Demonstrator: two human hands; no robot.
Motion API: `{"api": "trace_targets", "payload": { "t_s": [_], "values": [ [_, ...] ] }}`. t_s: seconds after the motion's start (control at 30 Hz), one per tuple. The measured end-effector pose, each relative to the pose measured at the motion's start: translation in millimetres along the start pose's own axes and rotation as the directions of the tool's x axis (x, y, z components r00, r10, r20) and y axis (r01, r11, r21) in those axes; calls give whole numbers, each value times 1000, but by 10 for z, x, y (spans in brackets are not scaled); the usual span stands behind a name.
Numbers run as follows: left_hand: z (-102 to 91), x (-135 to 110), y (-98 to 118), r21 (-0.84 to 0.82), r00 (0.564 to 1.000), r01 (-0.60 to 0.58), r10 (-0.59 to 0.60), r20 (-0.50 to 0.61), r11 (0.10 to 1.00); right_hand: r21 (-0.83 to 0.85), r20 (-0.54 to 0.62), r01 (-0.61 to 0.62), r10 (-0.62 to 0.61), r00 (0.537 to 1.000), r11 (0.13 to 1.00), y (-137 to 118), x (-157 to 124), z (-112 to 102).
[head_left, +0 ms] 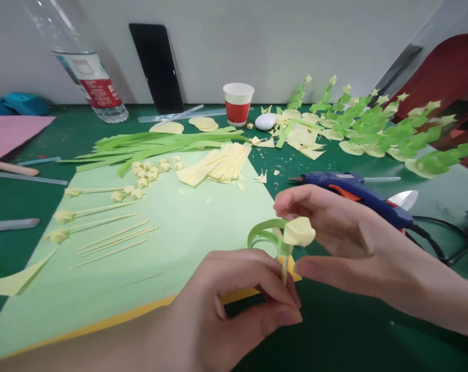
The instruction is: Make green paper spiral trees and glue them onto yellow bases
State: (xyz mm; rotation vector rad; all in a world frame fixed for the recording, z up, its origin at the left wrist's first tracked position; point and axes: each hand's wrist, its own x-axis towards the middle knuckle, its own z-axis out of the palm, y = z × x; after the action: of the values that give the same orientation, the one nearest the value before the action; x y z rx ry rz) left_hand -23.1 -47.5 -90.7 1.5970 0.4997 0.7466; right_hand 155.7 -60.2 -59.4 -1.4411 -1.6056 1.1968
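My left hand [253, 305] pinches a thin stick [285, 266] between thumb and fingers, holding it upright. On its top sits a folded pale yellow paper star [299, 231]. A green paper strip [267, 227] wraps the stick just below the star, and its loose end curls away to the left. Close by on the right is my right hand [342, 237], thumb and fingers apart around the star, with nothing visible between them. Left of the hands, sticks tipped with stars [65, 216], bare sticks [115, 243] and loose stars [142, 173] lie on light green paper [171, 217].
Green strips [160, 144] and yellow strips [222, 163] lie behind. A blue glue gun [346, 188] with a cable rests beyond my right hand. Finished green stems [389, 124] stand at the right. A paper cup [238, 106], bottle [90, 72] and phone [156, 67] stand along the wall.
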Motion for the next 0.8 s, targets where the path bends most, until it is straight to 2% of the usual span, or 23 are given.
{"api": "trace_targets", "payload": {
  "t_s": [0.17, 0.3, 0.47, 0.63, 0.73, 0.8],
  "values": [
    [-22, 22, 0, -31, 998, 22, -23, -56, 999, 75, -172, 58, -45, 984, 996, -32, 34, -39],
    [-52, 38, 63, 18, 989, 66, -63, -131, 998, -19, -158, 79, -81, 984, 997, -149, 10, -69],
    [-90, 54, 207, 181, 989, -65, 88, -121, 981, -135, -166, 144, -166, 972, 980, -177, 46, -130],
    [-99, 56, 339, 342, 960, -229, 270, -77, 911, -87, -158, 222, -234, 959, 971, -162, 83, -206],
    [-91, 61, 378, 387, 951, -257, 303, -63, 886, -89, -146, 288, -299, 943, 953, -203, 28, -203],
    [-78, 67, 386, 417, 946, -261, 317, -72, 871, -30, -84, 335, -336, 938, 942, -238, -19, -177]
  ]
}}
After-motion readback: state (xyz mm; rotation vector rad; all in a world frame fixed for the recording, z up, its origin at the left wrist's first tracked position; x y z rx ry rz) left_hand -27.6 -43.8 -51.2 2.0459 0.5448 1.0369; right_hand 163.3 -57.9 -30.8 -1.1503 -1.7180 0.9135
